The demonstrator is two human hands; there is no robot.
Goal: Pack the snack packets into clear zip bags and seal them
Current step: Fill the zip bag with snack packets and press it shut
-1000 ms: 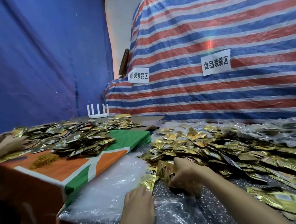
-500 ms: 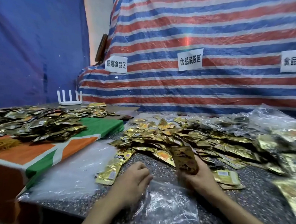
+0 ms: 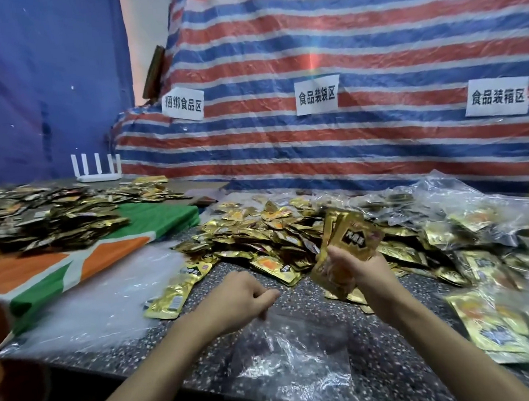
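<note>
Right hand is up off the worktop, fingers curled tight round a fanned stack of gold snack packets, and the stack stands upright above the fist. Left hand, just beside it and lower, has its fingers curled in. Thumb and fingertips look to be pinching the top edge of a clear zip bag, which lies crumpled on the speckled surface below both wrists.

Beyond the hands, a loose heap of gold packets spreads across the worktop, with a few strays just left of the left hand. Out past the right hand, filled clear bags are mounded up. Well off on the left hand's side, an orange-and-green cloth carries a second heap, with a white router behind it. Behind everything hangs a red, white and blue striped tarp with three paper signs stuck on it.
</note>
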